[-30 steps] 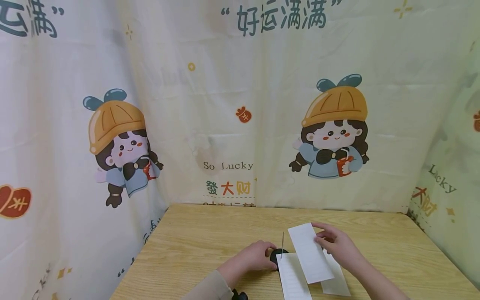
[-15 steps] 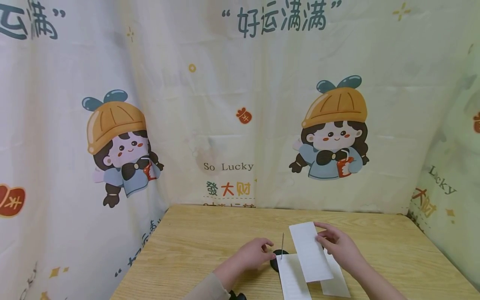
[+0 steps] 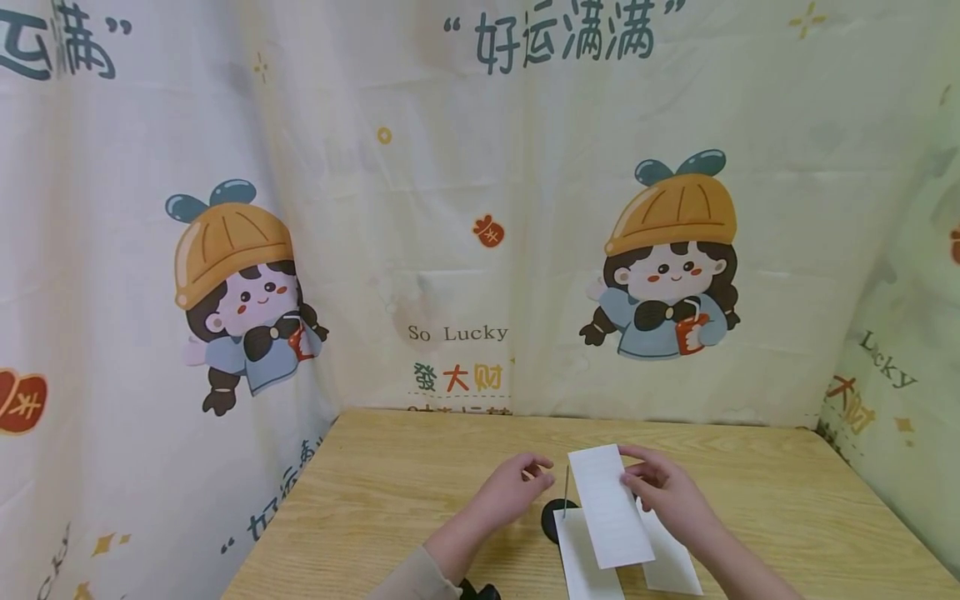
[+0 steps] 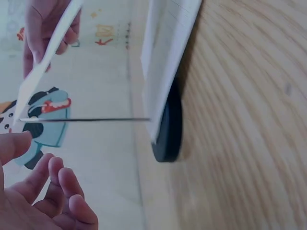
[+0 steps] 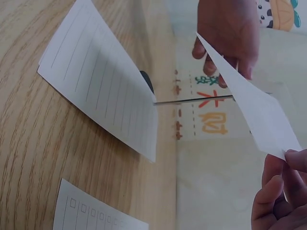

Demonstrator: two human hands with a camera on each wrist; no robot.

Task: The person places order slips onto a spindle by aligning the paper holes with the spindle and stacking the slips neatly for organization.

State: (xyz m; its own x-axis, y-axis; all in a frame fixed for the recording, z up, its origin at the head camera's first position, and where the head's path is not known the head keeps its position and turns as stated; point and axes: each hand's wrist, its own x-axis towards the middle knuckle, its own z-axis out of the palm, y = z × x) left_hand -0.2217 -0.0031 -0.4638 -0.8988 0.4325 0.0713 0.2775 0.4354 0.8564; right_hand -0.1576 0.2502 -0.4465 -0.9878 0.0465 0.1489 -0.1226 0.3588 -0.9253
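A bill spike stands on the table, with a thin metal rod (image 3: 566, 486) rising from a round black base (image 3: 551, 520). Lined paper slips (image 5: 105, 81) are pierced on it and lie low over the base. My right hand (image 3: 670, 490) pinches a white paper slip (image 3: 612, 510) by its right edge, thumb against fingers, holding it tilted in the air beside the rod's top. In the left wrist view, the slip's edge meets or overlaps the rod's tip; whether it is pierced I cannot tell. My left hand (image 3: 517, 487) hovers left of the rod, fingers loosely bent, holding nothing.
Another paper slip (image 3: 670, 557), printed with small boxes, lies on the wooden table (image 3: 420, 467) to the right, partly under the raised one. Below my left forearm is a black object (image 3: 480, 592), cut off by the frame. A printed curtain (image 3: 420, 250) hangs behind.
My left hand has come off the black base and risen to the level of the rod's tip. My right hand has shifted the raised slip slightly left, towards the rod.
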